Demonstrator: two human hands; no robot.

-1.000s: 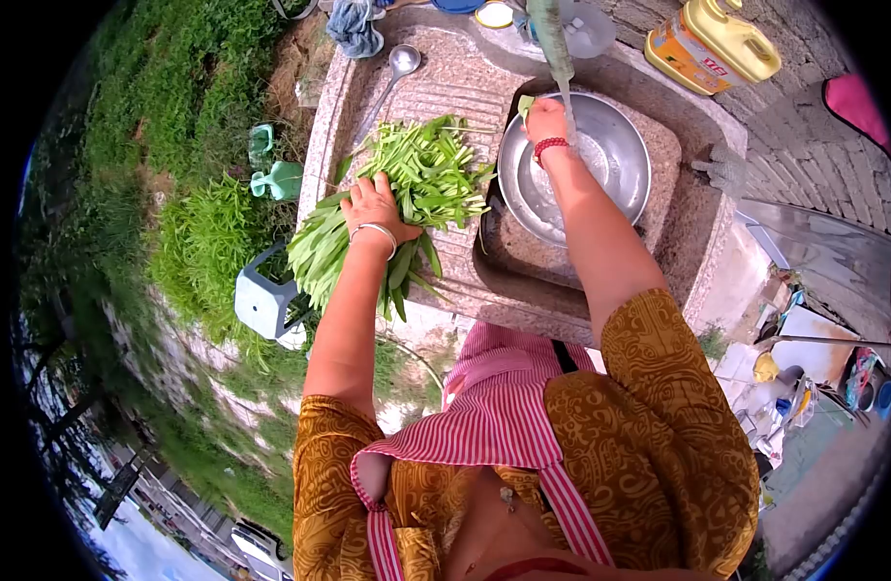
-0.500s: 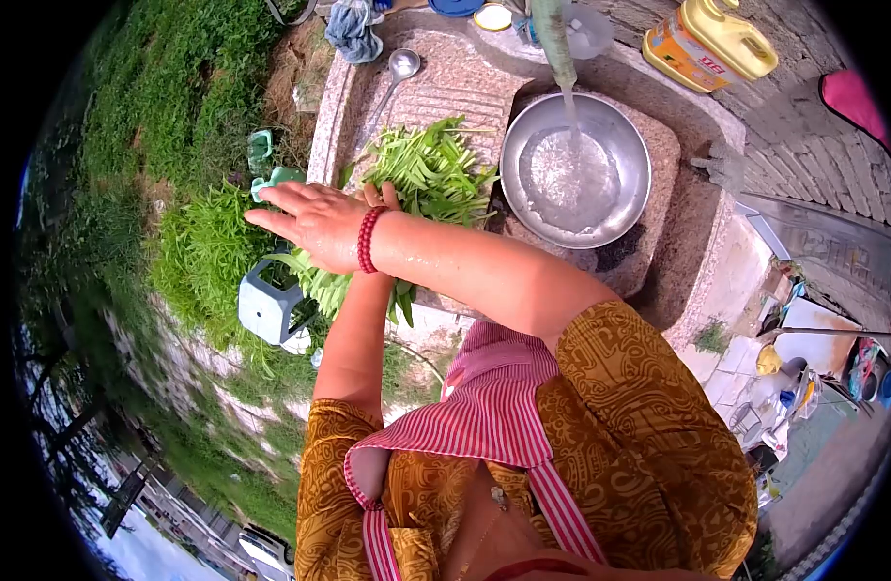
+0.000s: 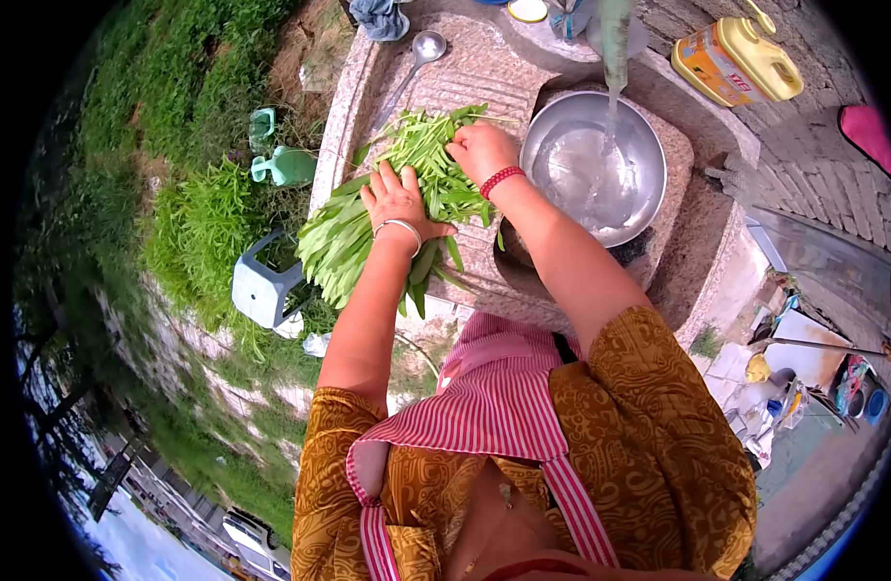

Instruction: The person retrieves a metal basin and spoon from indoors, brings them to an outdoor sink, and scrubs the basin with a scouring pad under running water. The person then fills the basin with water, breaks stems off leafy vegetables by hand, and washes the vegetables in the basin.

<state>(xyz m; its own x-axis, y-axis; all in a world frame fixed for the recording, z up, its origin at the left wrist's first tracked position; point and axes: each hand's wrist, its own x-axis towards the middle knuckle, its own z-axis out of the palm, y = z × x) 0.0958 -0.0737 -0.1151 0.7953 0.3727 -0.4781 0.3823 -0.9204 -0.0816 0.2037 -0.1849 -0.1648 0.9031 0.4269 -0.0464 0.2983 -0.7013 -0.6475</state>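
A pile of long-leafed greens (image 3: 344,242) lies on the ribbed stone washboard (image 3: 489,82) of the sink. My left hand (image 3: 397,206), with a silver bangle at the wrist, rests flat on the pile with its fingers spread. My right hand (image 3: 486,153), wearing a red beaded bracelet, has its fingers curled onto the greens near their stem end. The fingertips are partly hidden. Just right of that hand, a metal basin (image 3: 593,198) sits in the sink, and water from a greenish hose (image 3: 615,44) runs into it.
A ladle (image 3: 424,53) lies on the board's upper left. A yellow jug (image 3: 736,63) stands at the upper right, and a grey cloth (image 3: 378,17) hangs at the top corner. Beyond the left edge are a plastic stool (image 3: 261,290) and a green watering can (image 3: 289,167).
My right hand has moved from the left, where it crossed over my left arm, back to the stem end of the greens. My left hand now shows on the leaves.
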